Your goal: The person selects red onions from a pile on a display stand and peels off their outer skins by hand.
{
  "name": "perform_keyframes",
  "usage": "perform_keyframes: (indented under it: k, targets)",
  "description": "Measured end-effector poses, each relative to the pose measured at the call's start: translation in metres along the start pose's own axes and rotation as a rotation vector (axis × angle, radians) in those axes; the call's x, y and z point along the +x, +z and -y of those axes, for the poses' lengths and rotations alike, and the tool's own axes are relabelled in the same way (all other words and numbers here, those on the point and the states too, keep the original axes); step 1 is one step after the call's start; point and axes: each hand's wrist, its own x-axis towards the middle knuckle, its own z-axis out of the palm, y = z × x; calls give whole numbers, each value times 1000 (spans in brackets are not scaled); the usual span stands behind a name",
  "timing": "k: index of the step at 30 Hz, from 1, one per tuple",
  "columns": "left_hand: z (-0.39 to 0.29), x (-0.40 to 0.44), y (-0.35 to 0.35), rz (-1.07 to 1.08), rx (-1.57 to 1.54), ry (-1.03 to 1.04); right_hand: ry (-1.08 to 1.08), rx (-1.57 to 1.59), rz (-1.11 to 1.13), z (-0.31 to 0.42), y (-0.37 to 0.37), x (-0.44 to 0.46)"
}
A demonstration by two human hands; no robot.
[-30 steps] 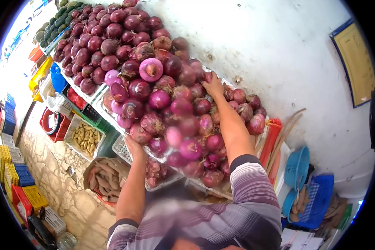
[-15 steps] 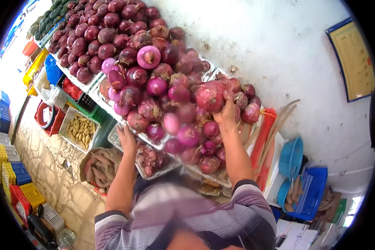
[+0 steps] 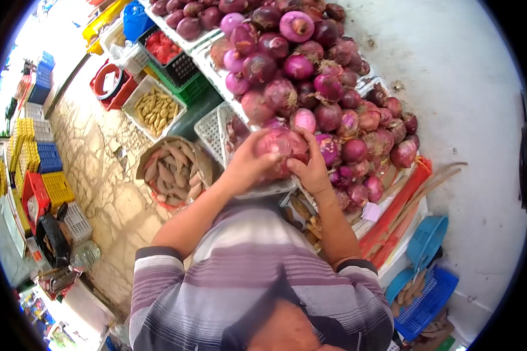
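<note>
You hold one big red onion (image 3: 284, 144) between your two hands, out in front of your striped shirt (image 3: 228, 257). The onion is up off the pile, near its bottom edge. Your left hand (image 3: 245, 166) is on one side of it. The left thumb lies across the near side of the onion, and the other fingers go around the far side, where you can't see them well. Your right hand (image 3: 314, 166) is on the other side. Its thumb pushes on the near side, low down, and its fingers bend over the top. So the fingers are not pressed together: each hand is spread about as wide as the onion lets it, and both hands squeeze it from the sides.

Past your hands is a big heap of red onions (image 3: 328, 117). Near your left arm is a brown sack (image 3: 209, 161) with long sweet potatoes (image 3: 173, 169) in it. Near your right arm, some red netting (image 3: 386, 219) lies beside the heap.
</note>
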Motion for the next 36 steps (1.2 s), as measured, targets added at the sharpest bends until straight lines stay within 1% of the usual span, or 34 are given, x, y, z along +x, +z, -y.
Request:
perform_keyframes:
  k: [1, 2, 3, 4, 5, 7, 8, 9, 12, 13, 14, 17, 20, 21, 24, 25, 27, 28, 29, 30, 32, 33, 35, 36]
  targets:
    - [-4, -3, 0, -2, 98, 99, 19, -80, 57, 5, 1, 5]
    - [-4, -5, 0, -21, 106, 95, 35, -162, 114, 7, 2, 8]
    - [-3, -7, 0, -37, 114, 92, 24, -122, 12, -4, 14, 7]
    - [-3, -9, 0, -54, 123, 89, 35, -65, -28, -8, 19, 5]
    - [-5, -12, 2, -117, 200, 121, 41, -9, -67, -10, 23, 5]
    - [14, -5, -8, -226, 200, 165, 37, 72, -173, -12, 43, 8]
    - [24, -3, -12, -280, 201, 186, 71, 66, -174, -15, 45, 9]
    - [17, -7, -10, -339, 271, 173, 105, 58, -177, -21, 46, 9]
    - [32, -6, -24, -290, 64, 68, 154, 32, -242, -37, 52, 4]
    - [33, -9, -31, -236, 116, 12, 162, 23, -275, -43, 54, 2]
    - [39, -9, -36, -236, 27, -47, 168, 12, -310, -49, 55, 0]
    - [51, -13, -39, -236, -245, -211, 243, -121, -321, -69, 54, -2]
    - [105, -2, -63, -312, -251, -137, 358, 325, -419, -80, 58, -2]
    - [97, -9, -66, -279, -226, -208, 354, 303, -418, -83, 61, -3]
    - [97, -17, -64, -339, -327, -235, 345, 239, -411, -99, 69, -7]
    - [100, -18, -67, -347, -319, -220, 339, -84, -298, -118, 57, -14]
    - [108, -19, -74, -359, -306, -191, 194, -490, -188, -165, 51, -32]
    - [109, -20, -77, -359, -270, -186, 117, -690, -127, -173, 52, -38]
    - [109, -22, -82, -359, -233, -182, 143, -615, -106, -182, 54, -45]
    - [109, -23, -87, -355, -194, -178, 318, -489, -148, -185, 55, -48]
    - [116, -22, -97, -411, -332, -212, 660, -227, -235, -190, 53, -52]
    - [122, -22, -103, -435, -401, -230, 688, -242, -251, -209, 45, -56]
    - [136, -25, -122, -476, -474, -191, 746, -269, -286, -286, 20, -77]
    - [140, -26, -128, -498, -511, -174, 699, -335, -360, -317, 15, -87]
